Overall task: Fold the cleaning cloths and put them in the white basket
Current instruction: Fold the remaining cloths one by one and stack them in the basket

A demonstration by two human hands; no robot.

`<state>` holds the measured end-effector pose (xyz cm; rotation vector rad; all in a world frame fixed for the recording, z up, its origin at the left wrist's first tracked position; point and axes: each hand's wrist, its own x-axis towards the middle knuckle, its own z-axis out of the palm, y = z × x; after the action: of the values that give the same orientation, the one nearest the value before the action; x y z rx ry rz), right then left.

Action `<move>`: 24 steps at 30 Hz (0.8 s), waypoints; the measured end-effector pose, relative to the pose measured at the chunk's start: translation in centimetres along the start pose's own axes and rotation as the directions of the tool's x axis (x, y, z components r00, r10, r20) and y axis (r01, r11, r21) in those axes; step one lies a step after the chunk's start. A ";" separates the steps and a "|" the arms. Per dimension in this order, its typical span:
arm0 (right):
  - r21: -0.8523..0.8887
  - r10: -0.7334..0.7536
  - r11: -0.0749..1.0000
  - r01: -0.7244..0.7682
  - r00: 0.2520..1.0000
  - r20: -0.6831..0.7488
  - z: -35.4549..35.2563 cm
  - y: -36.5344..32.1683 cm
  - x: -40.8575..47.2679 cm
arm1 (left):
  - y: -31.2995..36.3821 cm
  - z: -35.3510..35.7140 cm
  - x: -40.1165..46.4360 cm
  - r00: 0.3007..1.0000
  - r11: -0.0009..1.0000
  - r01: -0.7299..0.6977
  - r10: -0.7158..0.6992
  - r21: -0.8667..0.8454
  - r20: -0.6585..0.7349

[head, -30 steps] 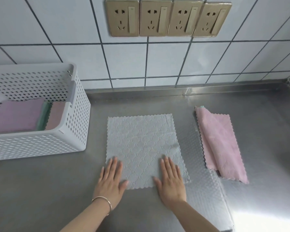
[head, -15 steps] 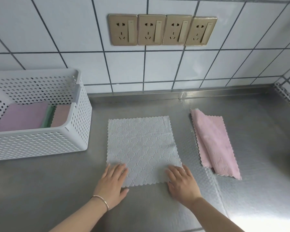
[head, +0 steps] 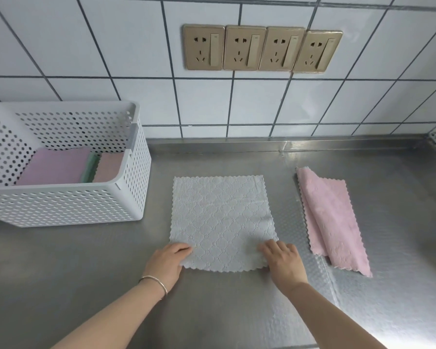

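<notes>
Our left hand (head: 167,262) and right hand (head: 282,260) each pinch a near corner of the grey cloth (head: 220,220) lying flat on the steel desk (head: 237,311). We see the white basket (head: 68,205) left, holding folded cloths (head: 58,167); the pink cloth (head: 332,220) lies right. No writing is readable.

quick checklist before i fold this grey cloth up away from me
1. Grey cloth spread flat: ok, only faint creases.
2. Left hand gripping the near left corner: ok, its fingers curl on the edge.
3. Right hand gripping the near right corner: ok.
4. Far edge free to fold onto: ok, nothing lies on it.
5. Pink cloth apart from the grey one: ok, bare counter between them.
6. White basket has room: cannot tell, folded cloths already inside.
</notes>
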<state>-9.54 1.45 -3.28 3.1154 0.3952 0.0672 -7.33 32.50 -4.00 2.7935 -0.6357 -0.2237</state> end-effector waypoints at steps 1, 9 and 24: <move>0.020 0.047 0.999 -0.047 0.999 0.024 -0.4 0.1 0.2 | 0.1 -0.5 -0.1 1.000 0.999 0.014 -0.014 -0.032 -0.014; 0.350 0.200 0.913 -0.208 0.978 0.057 -3.6 1.1 -0.7 | -1.0 -4.4 -0.8 0.986 0.956 0.152 -0.128 -0.250 0.109; 0.345 -0.043 0.840 -0.419 0.582 0.812 -6.7 3.0 -1.9 | -0.4 -5.2 -4.0 0.755 0.896 0.401 -0.206 -0.190 0.622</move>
<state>-10.91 -1.93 3.35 3.1481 0.0095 -1.6494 -9.70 35.83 1.17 2.4683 -0.2057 -1.1925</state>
